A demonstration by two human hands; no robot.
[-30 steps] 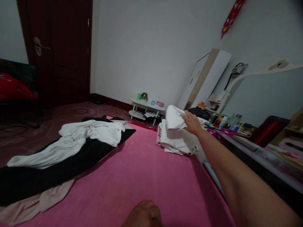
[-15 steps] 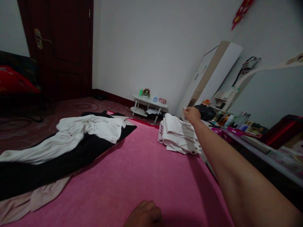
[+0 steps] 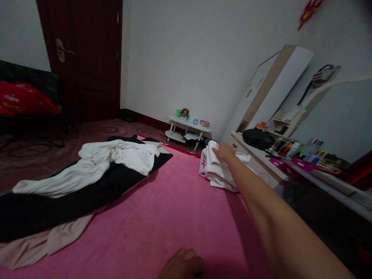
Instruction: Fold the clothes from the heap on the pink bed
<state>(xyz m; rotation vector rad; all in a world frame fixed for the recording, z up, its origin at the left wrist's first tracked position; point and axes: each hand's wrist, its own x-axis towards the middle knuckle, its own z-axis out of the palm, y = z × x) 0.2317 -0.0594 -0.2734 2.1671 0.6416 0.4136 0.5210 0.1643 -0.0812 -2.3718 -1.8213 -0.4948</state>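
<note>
My right hand (image 3: 224, 151) reaches far forward and rests on top of a stack of folded white clothes (image 3: 219, 170) at the bed's right edge. Its fingers look spread over the top layer, though slightly blurred. Dark lettering shows on the stack's left side. Low in the view, my left hand (image 3: 183, 265) is curled into a fist above the pink bed cover (image 3: 174, 209), with nothing visible in it. To the left lie a rumpled white garment (image 3: 95, 164), black clothing (image 3: 116, 182) under it and a pale pink garment (image 3: 62, 236).
A white dresser (image 3: 258, 159) with a black bag (image 3: 257, 138) and several bottles stands along the right side. A small white table (image 3: 188, 124) is by the far wall. At the left are a dark red door (image 3: 90, 58) and a red bag (image 3: 24, 99).
My right hand has come down and left from the stack's far right corner onto its top. The view has turned slightly, and my left hand remains a fist.
</note>
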